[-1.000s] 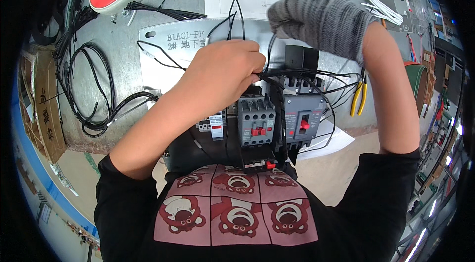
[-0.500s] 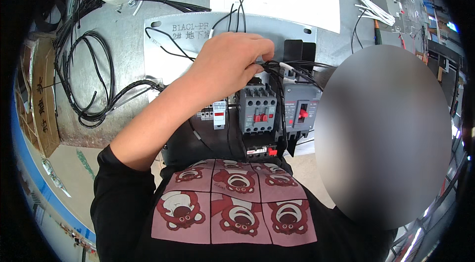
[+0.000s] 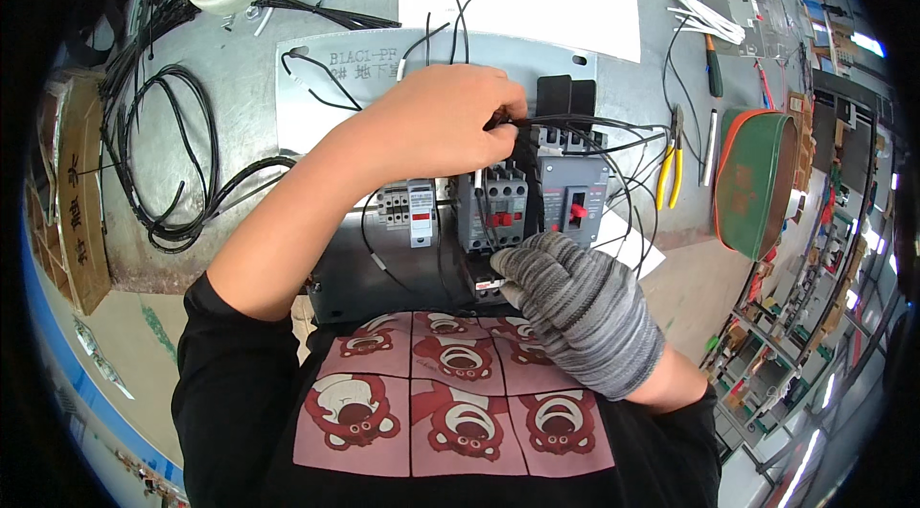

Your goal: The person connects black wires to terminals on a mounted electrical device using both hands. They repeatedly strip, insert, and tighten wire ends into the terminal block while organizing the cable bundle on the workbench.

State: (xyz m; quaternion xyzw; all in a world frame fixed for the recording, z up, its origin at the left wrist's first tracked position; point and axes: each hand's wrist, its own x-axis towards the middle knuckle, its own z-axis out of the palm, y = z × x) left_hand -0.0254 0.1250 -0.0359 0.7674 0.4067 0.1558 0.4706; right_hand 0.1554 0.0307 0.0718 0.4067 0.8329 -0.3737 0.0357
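Note:
My bare left hand [image 3: 450, 120] reaches over the metal mounting plate [image 3: 311, 115] with thumb and fingers closed on a bundle of black wires [image 3: 613, 122]. Under that hand stands a grey contactor [image 3: 493, 211] with red parts. To its right is a grey circuit breaker [image 3: 573, 196] with a red lever. My right hand [image 3: 580, 311], in a grey knitted glove, is closed at the small relay [image 3: 488, 285] below the contactor. Its fingertips are partly hidden, so what they pinch cannot be made out. A white-sleeved wire [image 3: 478, 180] hangs down the contactor's front.
Left of the contactor sit terminal blocks [image 3: 394, 207] and a white module [image 3: 421, 214]. Coiled black cable [image 3: 206, 192] lies by a cardboard box [image 3: 79, 192]. At right are yellow-handled pliers [image 3: 670, 173], a screwdriver [image 3: 713, 67], white strips [image 3: 707, 14] and a green bin [image 3: 757, 184].
My gloved right hand now shows at the relay; a blurred patch covered the right side before. The left hand keeps hold of the wires, and the view has shifted slightly.

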